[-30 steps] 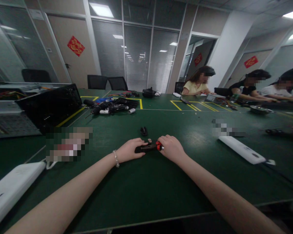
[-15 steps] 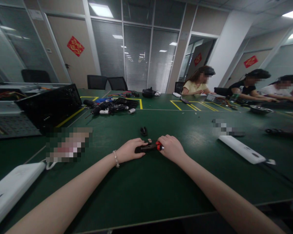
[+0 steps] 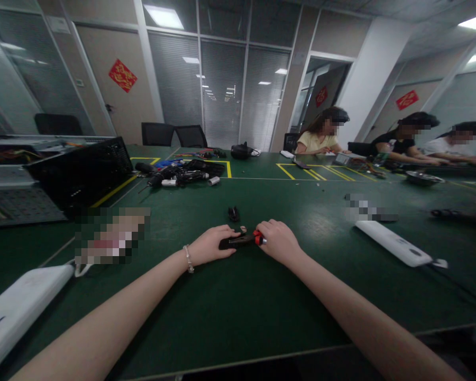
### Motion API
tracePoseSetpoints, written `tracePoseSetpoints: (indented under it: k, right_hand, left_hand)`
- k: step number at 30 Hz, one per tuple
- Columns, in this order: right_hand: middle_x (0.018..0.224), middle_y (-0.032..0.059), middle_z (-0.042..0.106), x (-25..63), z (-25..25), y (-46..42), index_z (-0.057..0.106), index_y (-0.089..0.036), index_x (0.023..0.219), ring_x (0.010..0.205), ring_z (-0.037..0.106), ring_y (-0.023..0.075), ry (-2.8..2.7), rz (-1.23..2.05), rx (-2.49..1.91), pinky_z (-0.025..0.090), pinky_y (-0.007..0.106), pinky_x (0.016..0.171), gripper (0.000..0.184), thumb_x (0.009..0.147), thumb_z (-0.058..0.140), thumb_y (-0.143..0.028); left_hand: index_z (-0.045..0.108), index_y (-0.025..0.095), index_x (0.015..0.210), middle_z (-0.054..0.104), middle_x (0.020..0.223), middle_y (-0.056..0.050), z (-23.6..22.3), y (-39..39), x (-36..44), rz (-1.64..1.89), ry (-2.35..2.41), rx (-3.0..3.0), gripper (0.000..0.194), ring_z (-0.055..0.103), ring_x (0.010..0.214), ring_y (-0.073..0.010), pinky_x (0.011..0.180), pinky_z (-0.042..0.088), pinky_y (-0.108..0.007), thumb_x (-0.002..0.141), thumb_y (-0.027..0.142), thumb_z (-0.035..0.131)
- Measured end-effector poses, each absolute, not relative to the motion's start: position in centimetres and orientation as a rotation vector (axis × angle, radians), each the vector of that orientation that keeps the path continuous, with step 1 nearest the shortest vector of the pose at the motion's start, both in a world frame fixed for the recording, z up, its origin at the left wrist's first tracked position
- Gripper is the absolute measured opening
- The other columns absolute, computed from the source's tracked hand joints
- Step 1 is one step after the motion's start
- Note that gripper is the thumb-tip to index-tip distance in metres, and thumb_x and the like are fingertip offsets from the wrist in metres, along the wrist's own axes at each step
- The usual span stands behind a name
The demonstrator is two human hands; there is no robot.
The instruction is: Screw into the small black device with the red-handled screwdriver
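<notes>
My left hand (image 3: 214,244) is closed with thumb and fingers around a small black piece (image 3: 225,243) at the middle of the green table. My right hand (image 3: 280,241) is closed on red-handled pliers (image 3: 257,237). Their dark front end points left and meets the black piece between my hands; the exact contact is hidden by my fingers. A small pale bit shows at my left fingertips, too small to name. Just beyond my hands lies a coiled black cable (image 3: 233,214).
An open computer case (image 3: 79,174) stands at the left. Tools and cables (image 3: 186,172) are heaped farther back. White power banks lie at the left (image 3: 27,301) and right (image 3: 392,243), beside blurred-out items. Co-workers (image 3: 325,135) sit along the table's far right side.
My hands and the pliers hold almost the same position. At the far right, a co-worker's hand has shifted slightly.
</notes>
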State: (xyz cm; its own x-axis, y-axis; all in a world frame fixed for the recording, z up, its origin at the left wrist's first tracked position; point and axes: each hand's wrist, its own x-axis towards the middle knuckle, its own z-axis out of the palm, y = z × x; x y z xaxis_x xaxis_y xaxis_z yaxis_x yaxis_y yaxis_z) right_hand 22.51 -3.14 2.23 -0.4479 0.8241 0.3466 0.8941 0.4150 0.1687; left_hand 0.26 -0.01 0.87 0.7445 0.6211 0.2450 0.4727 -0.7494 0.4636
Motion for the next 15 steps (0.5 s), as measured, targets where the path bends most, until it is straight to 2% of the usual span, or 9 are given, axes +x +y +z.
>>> tracePoseSetpoints:
  k: [15]
  right_hand:
    - [0.084,0.0058,0.062,22.44,2.34,-3.22,0.058,-0.016,0.084,0.074,0.051,0.0172,-2.458,-0.486,-1.517,0.037,0.028,0.065,0.014,0.071,0.054,-0.021]
  left_hand:
    - [0.05,0.022,0.116,0.053,0.105,-0.005,1.03,-0.15,0.26,0.552,0.843,2.567,0.041,0.053,0.093,-0.0196,0.084,0.042,-0.033,0.077,0.029,0.058]
